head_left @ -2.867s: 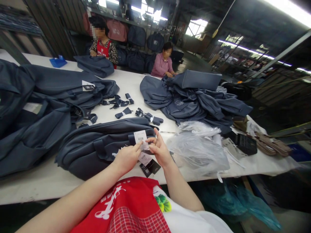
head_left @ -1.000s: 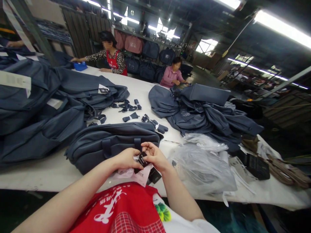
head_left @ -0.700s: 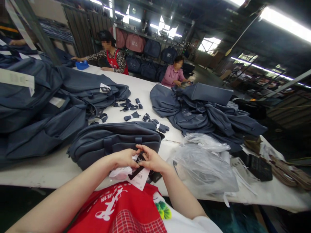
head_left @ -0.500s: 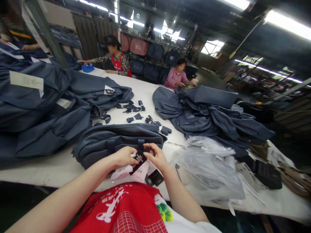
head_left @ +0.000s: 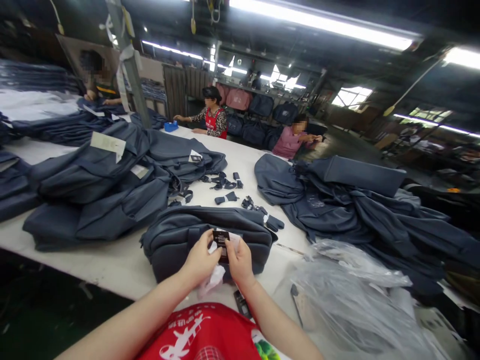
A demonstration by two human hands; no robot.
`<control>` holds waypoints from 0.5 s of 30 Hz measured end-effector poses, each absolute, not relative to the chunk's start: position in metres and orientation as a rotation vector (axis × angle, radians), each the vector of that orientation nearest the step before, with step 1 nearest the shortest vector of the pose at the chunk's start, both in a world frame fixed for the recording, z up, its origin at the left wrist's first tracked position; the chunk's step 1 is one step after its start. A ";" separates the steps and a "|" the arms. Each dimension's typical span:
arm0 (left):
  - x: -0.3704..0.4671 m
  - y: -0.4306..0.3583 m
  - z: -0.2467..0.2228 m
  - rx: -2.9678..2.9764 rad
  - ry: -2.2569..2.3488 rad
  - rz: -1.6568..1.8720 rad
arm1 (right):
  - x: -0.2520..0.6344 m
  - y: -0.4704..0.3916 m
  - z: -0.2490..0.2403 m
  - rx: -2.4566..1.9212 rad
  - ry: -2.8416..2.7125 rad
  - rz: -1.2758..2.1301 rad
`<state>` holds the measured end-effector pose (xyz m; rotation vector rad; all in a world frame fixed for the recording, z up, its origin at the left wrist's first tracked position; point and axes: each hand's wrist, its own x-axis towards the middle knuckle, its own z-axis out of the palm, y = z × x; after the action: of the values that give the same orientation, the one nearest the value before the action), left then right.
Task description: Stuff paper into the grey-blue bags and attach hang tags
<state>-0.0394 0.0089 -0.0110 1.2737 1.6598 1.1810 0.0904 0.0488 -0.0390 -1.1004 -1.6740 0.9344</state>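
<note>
A black hang tag (head_left: 221,236) with white lettering is held up between my two hands, in front of a dark blue bag (head_left: 165,245). My left hand (head_left: 200,257) pinches its left side and also has crumpled white paper (head_left: 214,278) hanging below the fingers. On the other side, my right hand (head_left: 240,259) grips the tag with the thumb on its face; a pale slip (head_left: 235,240) shows behind it. Another black tag (head_left: 242,303) lies on the table beneath my right forearm.
Blue bags (head_left: 108,190) are heaped to the left, and more bags (head_left: 337,210) to the right. Rolled straps (head_left: 226,198) lie beyond the bag. Clear plastic bags (head_left: 356,295) cover the table's right front. Co-workers (head_left: 215,117) sit across the white table (head_left: 240,150).
My right hand has closed on the black tag, which was in my left hand alone. Both hands have raised it against the bag. The view has swung left.
</note>
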 end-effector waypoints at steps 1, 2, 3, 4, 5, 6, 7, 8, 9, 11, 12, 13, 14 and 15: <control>-0.043 0.008 -0.008 1.239 1.656 1.223 | 0.086 0.047 -0.040 -1.080 -1.678 0.964; -0.047 0.008 -0.005 1.187 1.644 1.257 | 0.081 0.044 -0.041 -1.052 -1.686 1.008; -0.051 0.007 -0.003 1.120 1.625 1.278 | 0.075 0.041 -0.043 -1.017 -1.697 1.066; -0.055 0.007 -0.002 1.046 1.606 1.292 | 0.070 0.037 -0.044 -0.980 -1.711 1.129; -0.060 0.006 -0.001 0.978 1.597 1.304 | 0.065 0.034 -0.044 -0.941 -1.740 1.186; -0.067 0.005 -0.001 0.933 1.602 1.309 | 0.061 0.032 -0.044 -0.905 -1.790 1.225; -0.076 0.003 -0.001 0.921 1.620 1.300 | 0.059 0.032 -0.042 -0.877 -1.854 1.239; -0.087 0.001 -0.001 0.947 1.654 1.271 | 0.059 0.033 -0.039 -0.859 -1.928 1.230; -0.100 -0.003 -0.001 1.006 1.706 1.215 | 0.059 0.035 -0.036 -0.853 -2.001 1.211; -0.127 -0.012 0.000 1.183 1.803 1.023 | 0.062 0.042 -0.029 -0.861 -2.068 1.226; -0.139 -0.018 0.002 1.283 1.819 0.918 | 0.062 0.046 -0.027 -0.874 -2.030 1.312; -0.149 -0.024 0.004 1.381 1.804 0.830 | 0.061 0.050 -0.026 -0.881 -1.934 1.456; -0.156 -0.030 0.006 1.466 1.754 0.769 | 0.059 0.053 -0.026 -0.881 -1.788 1.634; -0.161 -0.035 0.007 1.522 1.677 0.746 | 0.056 0.054 -0.027 -0.869 -1.604 1.816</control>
<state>-0.1607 -0.0348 0.0069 1.5223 1.6768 0.7456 0.0558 0.0545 -0.0269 -0.8688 -1.6045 1.8162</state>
